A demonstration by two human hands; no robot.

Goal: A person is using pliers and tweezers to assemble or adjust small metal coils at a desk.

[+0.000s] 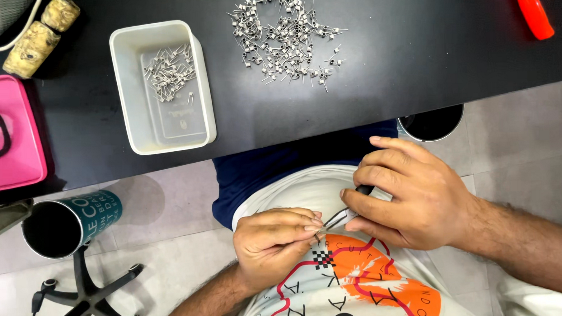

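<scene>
Below the near edge of the black counter (365, 80), over the person's lap, both hands meet at the middle of the view. Left hand (273, 242), at about 7 o'clock from centre, is curled closed, its thumb and fingertips pinching something very small, probably one wire coil, though it is too tiny to tell. Right hand (413, 197), at about 4 o'clock, is closed around small pliers (345, 215). Their long axis runs from upper right to lower left, dark handle inside the right hand, thin metal tips pointing toward 8 o'clock and touching the left fingertips.

Up on the counter, at 12 o'clock and well apart from the hands, lies a loose heap of small metal coils (286, 36). At 10 o'clock stands a white rectangular tray (128, 63) holding a smaller cluster of the same coils; the left hand is nearer to it. A pink box (9, 133) sits at 9 o'clock.
</scene>
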